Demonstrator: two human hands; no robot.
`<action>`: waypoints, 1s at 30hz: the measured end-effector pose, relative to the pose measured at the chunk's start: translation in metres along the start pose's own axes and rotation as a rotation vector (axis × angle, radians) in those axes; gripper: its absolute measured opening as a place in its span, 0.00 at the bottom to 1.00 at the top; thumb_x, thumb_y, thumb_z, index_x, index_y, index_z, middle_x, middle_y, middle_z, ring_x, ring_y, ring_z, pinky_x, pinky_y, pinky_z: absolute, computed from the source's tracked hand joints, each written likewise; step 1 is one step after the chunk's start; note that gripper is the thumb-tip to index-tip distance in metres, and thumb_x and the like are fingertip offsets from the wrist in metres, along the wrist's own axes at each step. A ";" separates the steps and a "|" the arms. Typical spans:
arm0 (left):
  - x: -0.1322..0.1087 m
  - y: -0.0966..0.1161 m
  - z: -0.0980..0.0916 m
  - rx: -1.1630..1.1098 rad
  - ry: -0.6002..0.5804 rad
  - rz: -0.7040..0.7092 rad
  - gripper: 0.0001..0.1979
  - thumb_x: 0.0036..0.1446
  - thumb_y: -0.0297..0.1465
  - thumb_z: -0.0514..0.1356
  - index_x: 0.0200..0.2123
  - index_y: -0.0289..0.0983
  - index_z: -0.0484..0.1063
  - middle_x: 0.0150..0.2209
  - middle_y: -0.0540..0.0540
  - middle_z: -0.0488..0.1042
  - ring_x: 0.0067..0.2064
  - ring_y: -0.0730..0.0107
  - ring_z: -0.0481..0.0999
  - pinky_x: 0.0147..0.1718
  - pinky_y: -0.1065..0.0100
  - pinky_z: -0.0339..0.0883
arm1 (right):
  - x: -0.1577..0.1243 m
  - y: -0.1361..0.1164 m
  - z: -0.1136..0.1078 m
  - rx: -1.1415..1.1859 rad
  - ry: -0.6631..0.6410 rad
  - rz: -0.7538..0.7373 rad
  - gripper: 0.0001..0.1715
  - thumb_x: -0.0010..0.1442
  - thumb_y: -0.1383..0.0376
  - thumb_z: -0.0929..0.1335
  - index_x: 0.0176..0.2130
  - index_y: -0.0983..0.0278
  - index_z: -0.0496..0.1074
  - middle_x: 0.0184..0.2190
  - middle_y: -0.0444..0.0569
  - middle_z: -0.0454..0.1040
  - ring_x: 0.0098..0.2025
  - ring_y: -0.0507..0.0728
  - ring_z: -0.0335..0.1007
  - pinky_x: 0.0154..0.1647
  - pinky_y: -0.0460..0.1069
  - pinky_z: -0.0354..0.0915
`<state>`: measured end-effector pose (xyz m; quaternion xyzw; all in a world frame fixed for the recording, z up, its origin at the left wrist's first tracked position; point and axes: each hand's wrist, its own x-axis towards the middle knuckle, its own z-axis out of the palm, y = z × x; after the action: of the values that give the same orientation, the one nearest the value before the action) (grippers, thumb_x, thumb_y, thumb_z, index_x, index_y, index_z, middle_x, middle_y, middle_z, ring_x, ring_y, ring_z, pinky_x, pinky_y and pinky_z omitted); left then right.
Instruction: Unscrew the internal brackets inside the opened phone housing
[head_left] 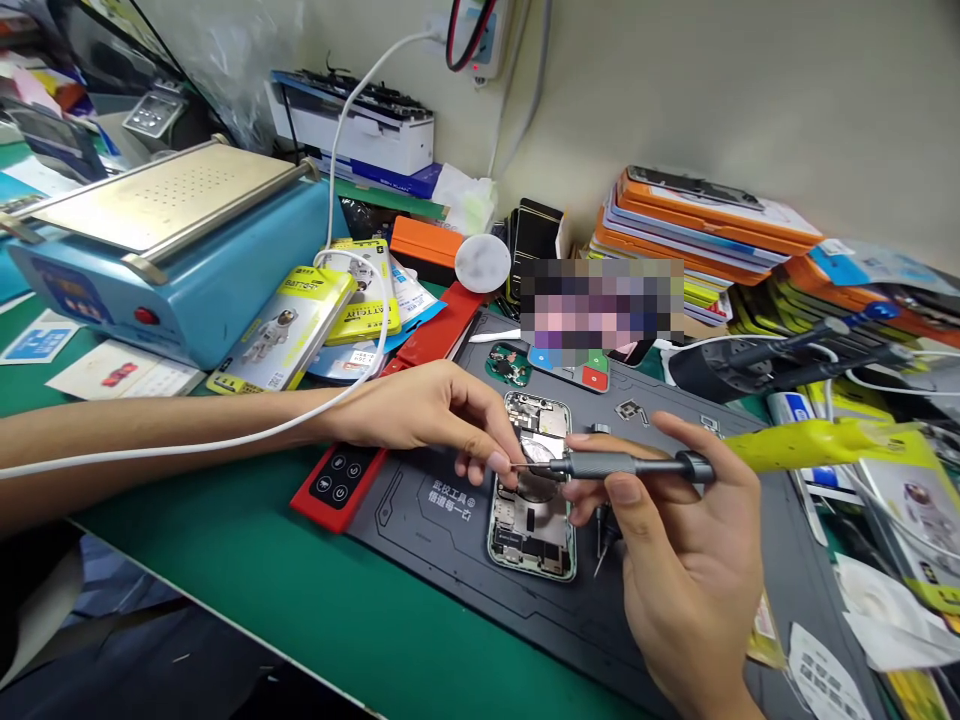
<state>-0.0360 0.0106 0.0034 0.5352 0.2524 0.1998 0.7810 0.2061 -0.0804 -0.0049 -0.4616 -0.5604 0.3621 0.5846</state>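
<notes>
- Screwdriver (611,466), a slim grey cylinder with a textured barrel, is lying nearly level in the right hand (679,560), whose thumb and fingers are pinching it.
- Left hand (431,415) is holding thumb and forefinger together at the thin metal bit; whether they are pinching it, I cannot tell.
- Opened phone (529,540), a rounded rectangle of shiny plates and dark parts, is lying just beneath both grips, partly hidden by fingers.
- Smooth dark-grey mat (442,560), printed with angular lines, is extending under the phone, its near edge running along the green tabletop (247,580).
- Flat mat surface is giving room on the body side of the grips; a red-framed button panel (330,490) is bounding it, left of them.
</notes>
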 end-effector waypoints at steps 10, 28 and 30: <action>0.001 -0.002 -0.003 -0.025 -0.038 -0.005 0.04 0.64 0.22 0.72 0.39 0.35 0.88 0.39 0.46 0.89 0.35 0.75 0.85 0.36 0.76 0.79 | 0.000 0.000 0.000 0.010 0.002 0.031 0.19 0.74 0.61 0.74 0.61 0.53 0.69 0.45 0.44 0.89 0.30 0.51 0.84 0.30 0.43 0.81; 0.002 -0.002 -0.003 -0.021 -0.031 -0.010 0.04 0.64 0.22 0.72 0.40 0.35 0.88 0.39 0.46 0.89 0.34 0.77 0.84 0.35 0.77 0.78 | 0.001 0.000 0.000 0.033 0.010 0.099 0.20 0.74 0.58 0.74 0.61 0.53 0.70 0.45 0.45 0.88 0.31 0.52 0.83 0.29 0.43 0.81; 0.002 -0.002 -0.003 -0.022 -0.033 -0.007 0.04 0.64 0.22 0.72 0.39 0.35 0.88 0.38 0.47 0.89 0.34 0.77 0.84 0.35 0.77 0.78 | 0.000 0.000 -0.001 0.031 0.006 0.090 0.20 0.74 0.58 0.74 0.61 0.53 0.70 0.45 0.45 0.88 0.31 0.52 0.83 0.29 0.43 0.81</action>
<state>-0.0361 0.0132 0.0000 0.5289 0.2391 0.1907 0.7917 0.2069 -0.0802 -0.0045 -0.4784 -0.5315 0.3953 0.5766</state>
